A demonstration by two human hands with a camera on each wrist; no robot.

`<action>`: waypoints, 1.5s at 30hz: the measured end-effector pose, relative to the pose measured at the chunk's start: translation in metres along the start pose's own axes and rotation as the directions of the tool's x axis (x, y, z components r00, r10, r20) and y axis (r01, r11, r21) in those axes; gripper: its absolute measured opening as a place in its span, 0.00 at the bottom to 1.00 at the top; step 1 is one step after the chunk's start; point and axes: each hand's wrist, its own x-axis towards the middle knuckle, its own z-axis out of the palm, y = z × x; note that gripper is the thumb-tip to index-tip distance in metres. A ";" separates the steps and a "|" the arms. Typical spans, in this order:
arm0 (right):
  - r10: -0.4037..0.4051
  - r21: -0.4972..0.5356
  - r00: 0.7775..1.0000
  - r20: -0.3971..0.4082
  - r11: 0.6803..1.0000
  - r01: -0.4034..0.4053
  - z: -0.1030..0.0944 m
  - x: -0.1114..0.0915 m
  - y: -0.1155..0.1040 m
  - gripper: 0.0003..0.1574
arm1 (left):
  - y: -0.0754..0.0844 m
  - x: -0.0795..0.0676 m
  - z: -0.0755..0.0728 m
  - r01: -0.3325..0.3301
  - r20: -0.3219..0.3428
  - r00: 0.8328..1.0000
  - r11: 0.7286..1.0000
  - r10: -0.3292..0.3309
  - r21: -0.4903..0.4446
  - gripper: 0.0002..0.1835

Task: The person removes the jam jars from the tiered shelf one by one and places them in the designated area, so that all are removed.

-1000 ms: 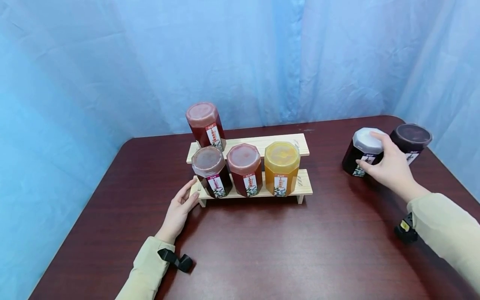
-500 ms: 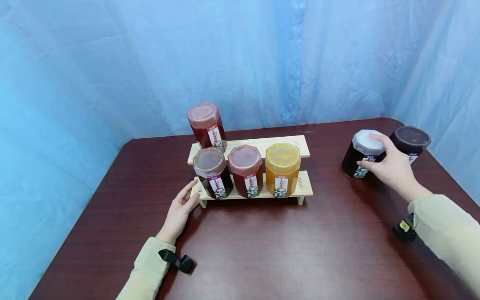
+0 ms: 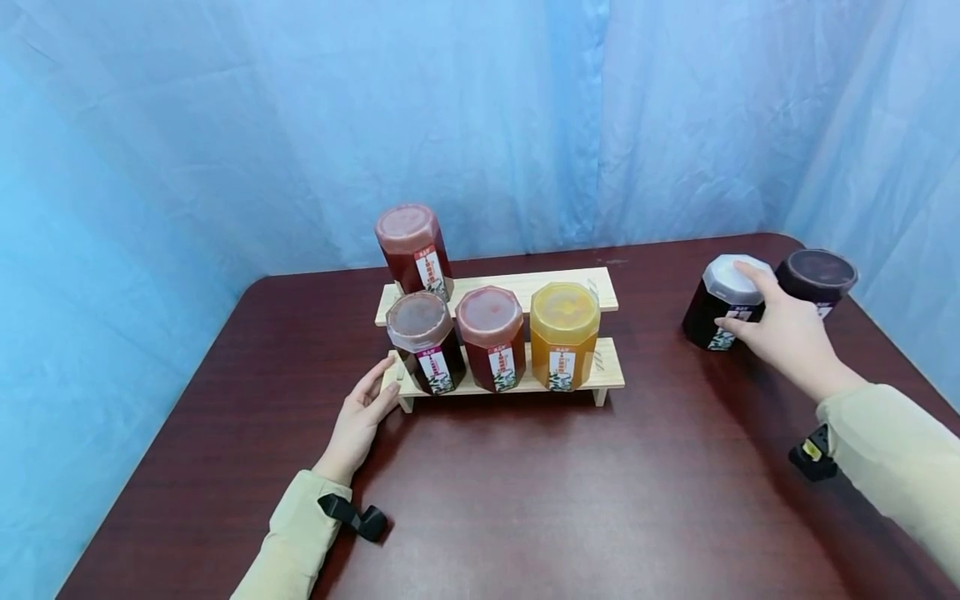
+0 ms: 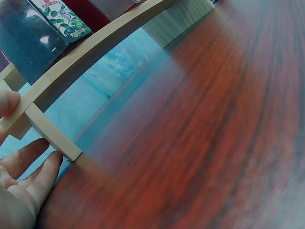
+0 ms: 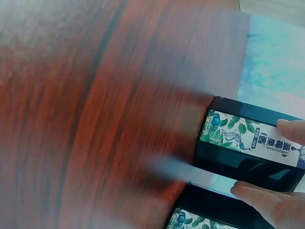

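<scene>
In the head view my left hand (image 3: pixel 358 427) holds the left end of a two-step wooden rack (image 3: pixel 611 367); the left wrist view has fingers around its leg (image 4: pixel 55 132). My right hand (image 3: pixel 787 337) grips a dark jam jar with a whitish lid (image 3: pixel 729 279) between thumb and fingers at the table's right side. A fruit-and-leaf label (image 5: pixel 243 138) faces the right wrist camera. Close beside that jar stands another dark jar (image 3: pixel 821 275), partly behind the hand. The lower step carries a brown jar (image 3: pixel 420 333), a red jar (image 3: pixel 491 337) and a yellow jar (image 3: pixel 564 333).
A second red jar (image 3: pixel 411 250) stands at the left end of the rack's upper step. The dark wooden table (image 3: pixel 510 500) reaches back to a blue curtain (image 3: pixel 450 125), which also hangs along both sides.
Both hands have stayed nearly in place. My right hand keeps its hold on the dark jar, shifting very slightly; the rack and its jars have not moved.
</scene>
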 end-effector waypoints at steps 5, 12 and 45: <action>-0.008 0.005 1.000 0.003 1.000 0.008 -0.002 0.001 0.003 0.51 | 0.001 0.001 0.000 -0.011 0.009 1.000 1.000 0.011 0.001 0.28; -0.004 0.000 1.000 0.016 1.000 0.004 -0.002 0.004 0.005 0.54 | 0.003 0.003 0.001 -0.015 0.009 1.000 1.000 0.015 0.001 0.28; -0.032 0.071 0.997 0.074 0.997 0.027 -0.011 -0.029 -0.018 0.41 | 0.001 -0.002 0.000 0.010 -0.006 1.000 1.000 -0.010 0.018 0.27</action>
